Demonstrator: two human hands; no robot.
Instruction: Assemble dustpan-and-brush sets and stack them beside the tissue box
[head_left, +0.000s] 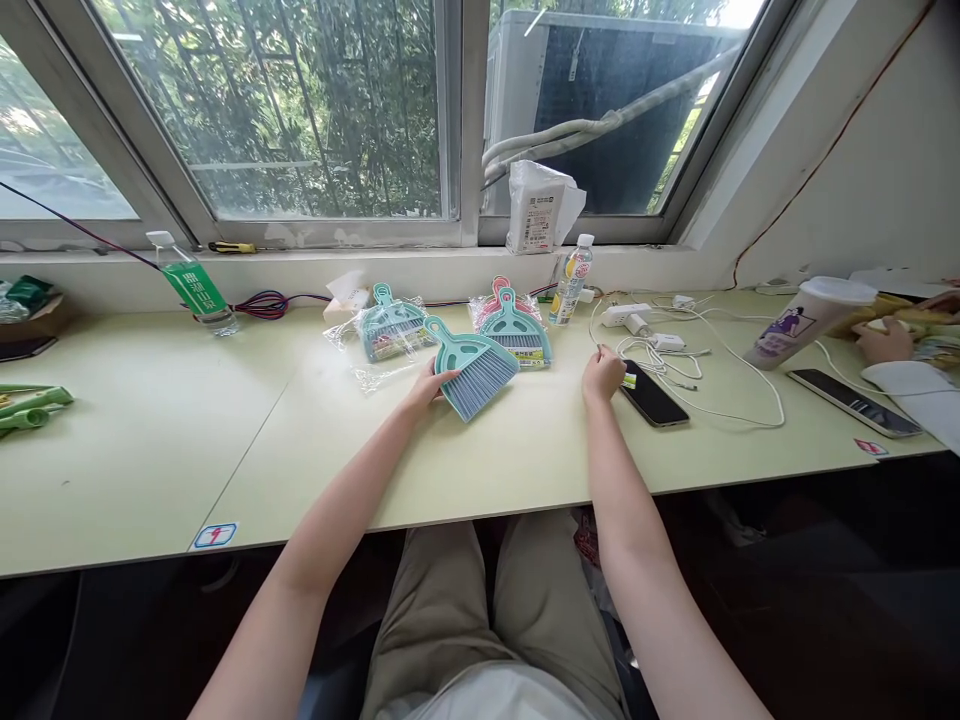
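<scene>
I saw the hand broom (472,367) as smooth teal plastic with matt grey bristles; its neighbours' wrapping (358,352) looked clear, crinkly and glossy; the phone (654,398) showed shiny black glass; the table (150,440) appeared pale-green, smooth and matt.

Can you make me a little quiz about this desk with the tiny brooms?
1. True or false: the left hand touches the small broom.
2. What lies just right of the right hand: A a phone, B a spoon, C a book?
3. What stands on the desk at the far left, leaning against the window ledge?

Key
1. True.
2. A, a phone.
3. A water bottle with a green label.
</scene>
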